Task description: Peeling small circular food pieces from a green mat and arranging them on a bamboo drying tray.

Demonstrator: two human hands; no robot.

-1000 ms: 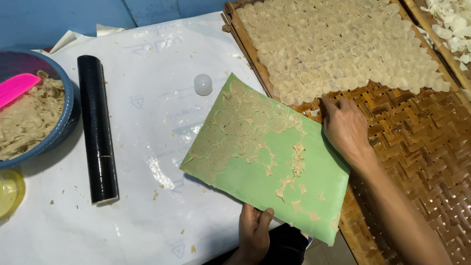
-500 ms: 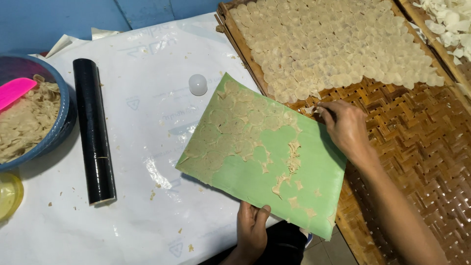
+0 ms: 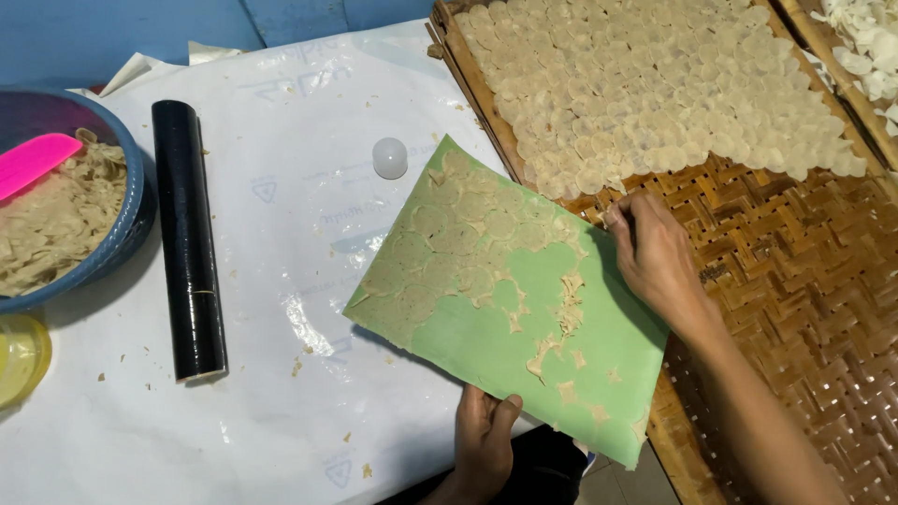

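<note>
My left hand (image 3: pixel 484 440) grips the near edge of a green sheet (image 3: pixel 486 327) and holds it tilted above the table. Thin round dough discs (image 3: pixel 458 234) stick to its far half, with torn scraps on the near half. My right hand (image 3: pixel 655 257) rests at the sheet's right edge on a woven bamboo tray (image 3: pixel 795 271), fingers pinched together near the discs; what they pinch I cannot tell. Many pale dough discs (image 3: pixel 645 89) lie in overlapping rows over the tray's far part.
A black roller (image 3: pixel 187 238) lies on the white plastic table cover (image 3: pixel 281 150). A blue bowl (image 3: pixel 131 201) of dough scraps with a pink scraper (image 3: pixel 36 161) stands at left. A small white cap (image 3: pixel 390 157) and a yellow lid (image 3: pixel 19 355) are nearby.
My right hand has slid up the sheet's right edge toward the discs on the tray. The green sheet has shifted slightly; my left hand keeps its grip.
</note>
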